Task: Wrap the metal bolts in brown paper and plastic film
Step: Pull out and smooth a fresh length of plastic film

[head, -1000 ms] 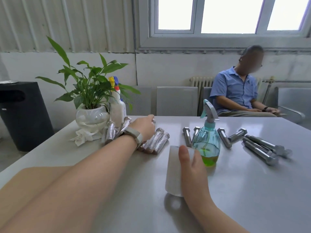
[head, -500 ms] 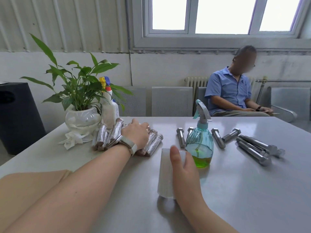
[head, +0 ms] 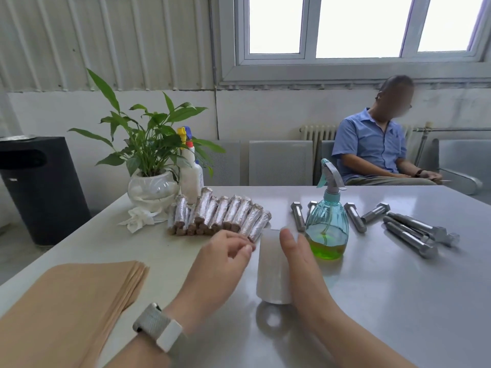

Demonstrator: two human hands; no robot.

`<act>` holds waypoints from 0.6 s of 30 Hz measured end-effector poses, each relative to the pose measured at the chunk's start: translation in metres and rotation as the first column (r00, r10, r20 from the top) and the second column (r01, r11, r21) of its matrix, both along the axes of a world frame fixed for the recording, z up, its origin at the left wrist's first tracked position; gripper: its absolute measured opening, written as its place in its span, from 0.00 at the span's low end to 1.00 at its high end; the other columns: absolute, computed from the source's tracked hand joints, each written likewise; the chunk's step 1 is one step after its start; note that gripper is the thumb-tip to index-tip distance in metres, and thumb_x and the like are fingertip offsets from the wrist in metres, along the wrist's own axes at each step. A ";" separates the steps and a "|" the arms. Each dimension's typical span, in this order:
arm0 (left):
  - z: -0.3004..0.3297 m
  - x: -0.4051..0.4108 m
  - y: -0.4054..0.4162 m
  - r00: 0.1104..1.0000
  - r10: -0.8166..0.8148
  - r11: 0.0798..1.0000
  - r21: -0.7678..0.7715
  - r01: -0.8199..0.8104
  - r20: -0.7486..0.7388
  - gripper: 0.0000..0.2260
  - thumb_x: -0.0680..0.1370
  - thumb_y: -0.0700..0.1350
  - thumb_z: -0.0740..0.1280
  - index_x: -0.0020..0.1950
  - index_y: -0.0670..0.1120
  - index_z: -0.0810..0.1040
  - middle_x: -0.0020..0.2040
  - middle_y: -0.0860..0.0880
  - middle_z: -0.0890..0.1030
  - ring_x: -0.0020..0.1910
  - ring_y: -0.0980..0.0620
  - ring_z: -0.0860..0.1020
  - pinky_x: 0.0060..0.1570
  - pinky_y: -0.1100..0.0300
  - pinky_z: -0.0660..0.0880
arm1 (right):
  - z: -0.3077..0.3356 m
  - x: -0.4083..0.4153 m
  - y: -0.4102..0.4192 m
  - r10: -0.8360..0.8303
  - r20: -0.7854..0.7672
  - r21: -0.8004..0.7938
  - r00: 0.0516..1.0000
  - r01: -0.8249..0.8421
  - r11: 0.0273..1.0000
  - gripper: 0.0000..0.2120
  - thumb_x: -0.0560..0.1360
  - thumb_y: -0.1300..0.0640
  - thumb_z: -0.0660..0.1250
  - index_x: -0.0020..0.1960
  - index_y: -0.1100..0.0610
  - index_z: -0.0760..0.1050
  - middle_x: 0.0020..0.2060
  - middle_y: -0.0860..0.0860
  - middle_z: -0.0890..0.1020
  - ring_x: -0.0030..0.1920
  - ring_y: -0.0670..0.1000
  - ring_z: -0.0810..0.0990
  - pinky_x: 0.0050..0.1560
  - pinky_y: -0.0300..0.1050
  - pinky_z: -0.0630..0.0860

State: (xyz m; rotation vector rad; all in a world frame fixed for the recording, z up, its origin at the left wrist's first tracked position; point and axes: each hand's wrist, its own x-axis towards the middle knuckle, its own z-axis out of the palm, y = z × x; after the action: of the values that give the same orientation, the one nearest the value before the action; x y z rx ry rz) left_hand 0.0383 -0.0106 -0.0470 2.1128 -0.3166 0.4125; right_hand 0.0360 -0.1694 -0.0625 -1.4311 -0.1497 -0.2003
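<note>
A white roll of plastic film (head: 272,269) stands upright on the grey table (head: 398,301). My right hand (head: 300,264) grips it from the right side, thumb across its front. My left hand (head: 223,258) hovers just left of the roll, fingers loosely curled and holding nothing, near the front ends of several wrapped bolts (head: 220,215) lying in a row. Several bare metal bolts (head: 414,232) lie at the right. A stack of brown paper sheets (head: 66,309) lies at the near left.
A teal spray bottle with green liquid (head: 328,224) stands right behind the roll. A potted plant (head: 152,181), a white bottle (head: 190,173) and a crumpled tissue (head: 140,219) sit at the far left. A person (head: 377,147) sits beyond the table. A black bin (head: 39,187) stands at left.
My left hand has left the wrapped bolts and drawn back toward me, beside the film roll. The right hand stays on the roll.
</note>
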 end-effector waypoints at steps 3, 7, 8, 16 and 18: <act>-0.011 -0.003 -0.003 1.000 -0.023 0.993 0.115 0.024 -0.015 0.08 0.78 0.47 0.67 0.44 0.53 0.85 0.52 0.63 0.78 0.51 0.64 0.77 0.47 0.61 0.74 | 0.000 0.002 -0.001 -0.033 0.048 -0.026 0.998 0.035 0.999 0.21 0.66 0.28 0.63 0.48 0.43 0.74 0.39 0.44 0.82 0.44 0.47 0.83 0.45 0.52 0.81; -0.015 -0.006 -0.004 0.999 -0.032 0.990 0.135 0.036 -0.037 0.07 0.76 0.47 0.68 0.44 0.55 0.85 0.51 0.63 0.78 0.47 0.63 0.78 0.46 0.56 0.76 | 0.001 0.005 -0.002 -0.088 0.077 -0.030 0.993 0.090 0.995 0.25 0.69 0.30 0.62 0.53 0.49 0.73 0.44 0.48 0.81 0.46 0.47 0.81 0.49 0.52 0.80; -0.014 -0.006 -0.003 0.999 -0.030 0.990 0.139 0.035 -0.038 0.06 0.76 0.47 0.69 0.43 0.55 0.85 0.50 0.63 0.79 0.46 0.63 0.79 0.46 0.56 0.77 | 0.001 0.005 -0.002 -0.090 0.080 -0.037 0.993 0.094 0.995 0.25 0.70 0.29 0.63 0.53 0.49 0.73 0.44 0.48 0.81 0.46 0.46 0.81 0.47 0.49 0.80; -0.010 -0.011 -0.002 1.000 0.012 0.967 0.253 -0.005 -0.028 0.09 0.73 0.50 0.71 0.33 0.59 0.78 0.47 0.67 0.78 0.41 0.63 0.78 0.44 0.57 0.76 | 0.000 0.006 -0.003 -0.106 0.086 -0.022 0.991 0.109 0.994 0.21 0.69 0.36 0.61 0.53 0.50 0.73 0.41 0.46 0.80 0.40 0.39 0.79 0.38 0.36 0.76; -0.009 -0.011 -0.002 0.999 0.025 0.960 0.281 -0.016 -0.028 0.08 0.72 0.50 0.70 0.34 0.58 0.78 0.46 0.64 0.78 0.41 0.63 0.78 0.44 0.56 0.76 | 0.000 0.006 -0.002 -0.105 0.087 -0.022 0.991 0.108 0.994 0.22 0.69 0.35 0.61 0.53 0.50 0.73 0.43 0.47 0.80 0.40 0.39 0.79 0.39 0.36 0.76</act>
State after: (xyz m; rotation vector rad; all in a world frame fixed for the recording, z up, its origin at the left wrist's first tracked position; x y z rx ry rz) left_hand 0.0274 -0.0125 -0.0563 2.3993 -0.3522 0.3624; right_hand 0.0416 -0.1718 -0.0620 -1.4587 -0.1470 -0.3493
